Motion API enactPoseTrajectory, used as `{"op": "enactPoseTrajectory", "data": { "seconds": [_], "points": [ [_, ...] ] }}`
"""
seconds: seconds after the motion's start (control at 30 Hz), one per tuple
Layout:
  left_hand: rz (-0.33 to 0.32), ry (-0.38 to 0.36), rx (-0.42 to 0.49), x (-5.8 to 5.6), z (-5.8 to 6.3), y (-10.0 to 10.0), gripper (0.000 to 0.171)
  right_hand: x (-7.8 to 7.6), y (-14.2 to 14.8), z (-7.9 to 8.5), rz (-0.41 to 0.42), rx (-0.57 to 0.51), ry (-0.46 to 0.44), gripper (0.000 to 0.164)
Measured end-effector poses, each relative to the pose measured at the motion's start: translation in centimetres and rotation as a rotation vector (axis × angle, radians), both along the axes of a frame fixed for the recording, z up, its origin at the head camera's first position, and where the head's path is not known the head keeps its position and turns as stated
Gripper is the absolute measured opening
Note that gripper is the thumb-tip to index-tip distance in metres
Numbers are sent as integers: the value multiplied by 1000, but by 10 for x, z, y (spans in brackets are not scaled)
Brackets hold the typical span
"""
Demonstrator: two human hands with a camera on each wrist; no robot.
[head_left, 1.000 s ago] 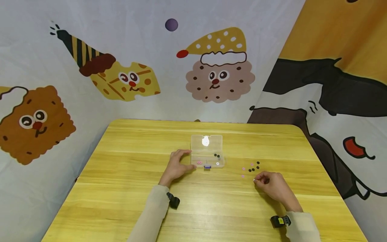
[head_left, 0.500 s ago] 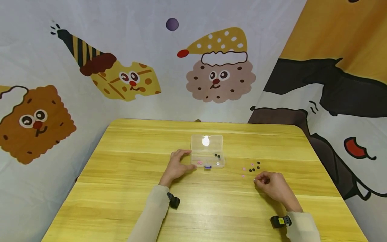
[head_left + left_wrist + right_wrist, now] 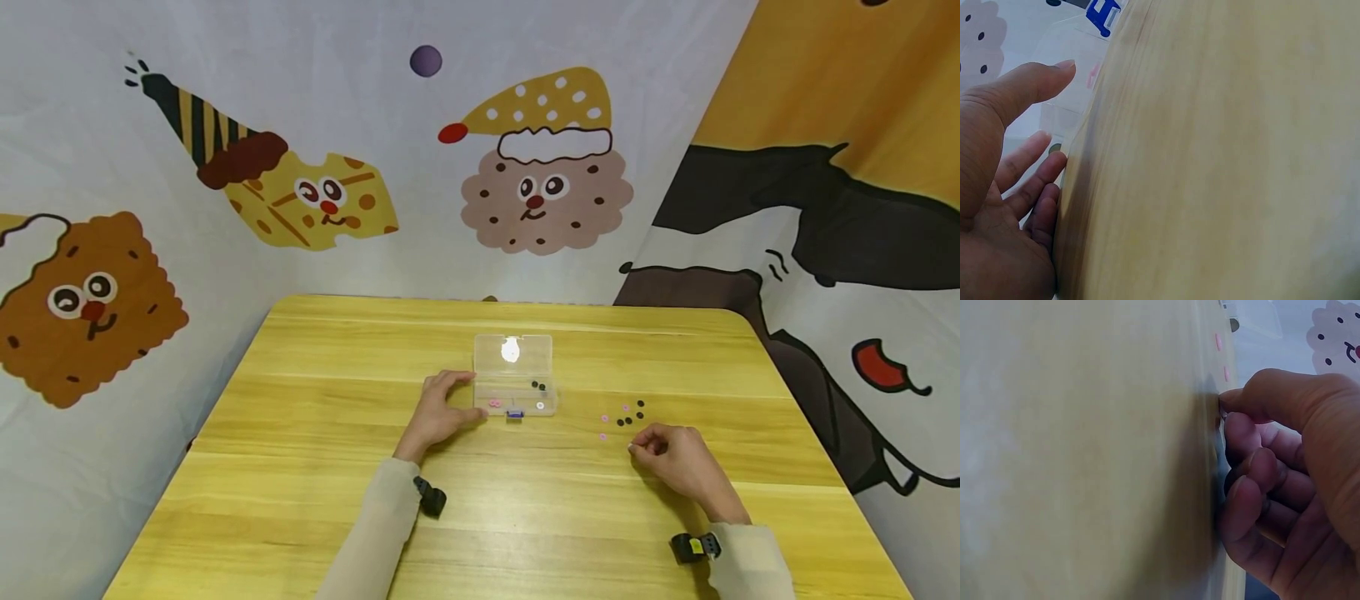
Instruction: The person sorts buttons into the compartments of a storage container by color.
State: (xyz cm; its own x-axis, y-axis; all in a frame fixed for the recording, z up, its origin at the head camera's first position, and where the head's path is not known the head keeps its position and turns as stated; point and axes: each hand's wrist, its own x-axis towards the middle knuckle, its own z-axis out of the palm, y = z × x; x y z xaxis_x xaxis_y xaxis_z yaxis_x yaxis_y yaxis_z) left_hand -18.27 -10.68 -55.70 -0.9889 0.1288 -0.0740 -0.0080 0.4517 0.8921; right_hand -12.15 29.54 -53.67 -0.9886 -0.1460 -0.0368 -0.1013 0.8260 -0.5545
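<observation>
The left hand [image 3: 437, 412] rested with relaxed fingers against the clear plastic box [image 3: 514, 375] at mid-tabletop [image 3: 300, 467]. The right hand [image 3: 671, 460], fingers curled and pinched together on the smooth wood, lay just beside small round black and pink beads [image 3: 628, 414]; whether it held one I cannot tell.

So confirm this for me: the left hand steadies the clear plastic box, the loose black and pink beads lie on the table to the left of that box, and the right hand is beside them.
One detail is wrong: the loose beads lie to the right of the clear plastic box, not its left, as the head view shows. The rest holds: the left hand rests against the box's left end, and the right hand sits on the table just near the beads, its fingers curled.
</observation>
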Motion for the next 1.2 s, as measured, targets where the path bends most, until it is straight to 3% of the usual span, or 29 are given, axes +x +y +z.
{"op": "enactPoseTrajectory", "data": {
  "seconds": [1.2],
  "points": [
    [-7,-3,16,0,1,0,66,1,0,0,1,-40,8,7]
  ]
}}
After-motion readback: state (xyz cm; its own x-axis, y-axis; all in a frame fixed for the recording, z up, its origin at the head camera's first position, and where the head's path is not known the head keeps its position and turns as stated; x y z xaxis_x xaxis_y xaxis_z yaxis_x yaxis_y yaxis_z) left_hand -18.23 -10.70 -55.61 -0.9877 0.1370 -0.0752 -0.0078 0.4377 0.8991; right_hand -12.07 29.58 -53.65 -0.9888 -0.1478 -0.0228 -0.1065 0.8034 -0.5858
